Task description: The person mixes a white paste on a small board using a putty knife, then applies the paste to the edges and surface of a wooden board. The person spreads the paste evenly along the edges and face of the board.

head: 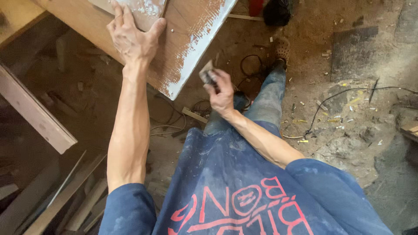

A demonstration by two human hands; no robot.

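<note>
Left hand (133, 37) lies flat, fingers spread, pressing on the wooden panel (183, 48) – steadying it, nothing closed in the grip. Right hand (220, 93) is pinched shut on a small folded piece of sandpaper (207, 75), held just off the panel's lower corner, over the floor, not touching wood. The panel is brown with a whitish, patchy band of old coating along its edge and more at the top; a smaller pale board (143, 11) lies on it under the left fingertips. My read on the sanding: keep the left palm weighted close to the spot being worked so the panel doesn't chatter, lay the paper flat instead of on its fold, stroke along the edge and with the grain, light pressure at the corner so it doesn't round off. Containers – none that I can see. The dirt floor (348, 113) carries wood chips, a black cable (344, 93), loose offcuts (65, 200) at lower left. A plank (35, 111) runs at the left.
</note>
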